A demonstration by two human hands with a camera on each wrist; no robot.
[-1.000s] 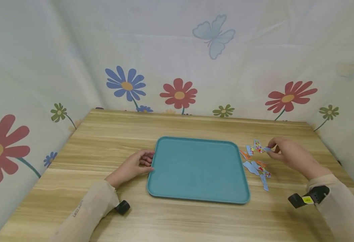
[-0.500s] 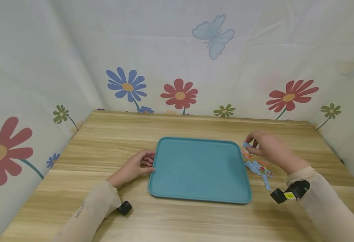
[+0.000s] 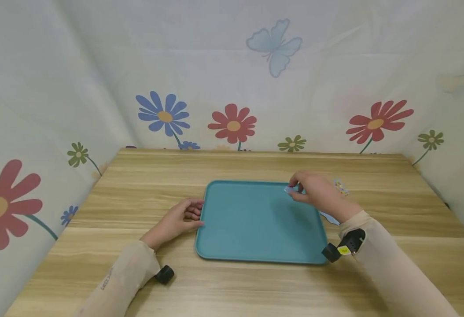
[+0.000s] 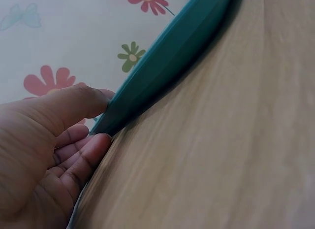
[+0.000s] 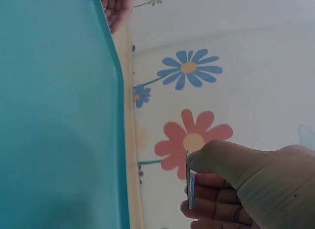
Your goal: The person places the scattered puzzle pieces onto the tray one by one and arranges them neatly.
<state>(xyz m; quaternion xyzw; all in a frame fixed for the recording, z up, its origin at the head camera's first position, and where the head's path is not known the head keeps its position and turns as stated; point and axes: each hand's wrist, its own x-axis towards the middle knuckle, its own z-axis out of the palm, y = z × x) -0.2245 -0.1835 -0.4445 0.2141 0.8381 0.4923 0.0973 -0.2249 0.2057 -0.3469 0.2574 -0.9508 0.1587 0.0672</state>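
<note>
A teal rectangular tray (image 3: 252, 224) lies on the wooden table. At its left side, my left hand (image 3: 178, 219) holds the rim between thumb and fingers; in the left wrist view the thumb (image 4: 81, 102) touches the rim's upper edge, with a fingertip below. Above the tray's far right part, my right hand (image 3: 317, 191) pinches a thin, flat, light blue piece (image 3: 290, 190). The right wrist view shows this piece (image 5: 190, 184) edge-on between thumb and fingers. Right of the tray lie a patterned multicoloured piece (image 3: 340, 187) and a blue piece (image 3: 329, 219), the latter partly covered by my right hand and wrist.
The wooden table (image 3: 255, 290) extends around the tray on all sides. A white cloth with printed flowers and a butterfly (image 3: 275, 47) hangs behind and beside the table. Black devices are strapped at both wrists.
My right hand has moved left from the loose pieces, carrying the light blue piece over the tray. My left hand stays at the tray's left rim.
</note>
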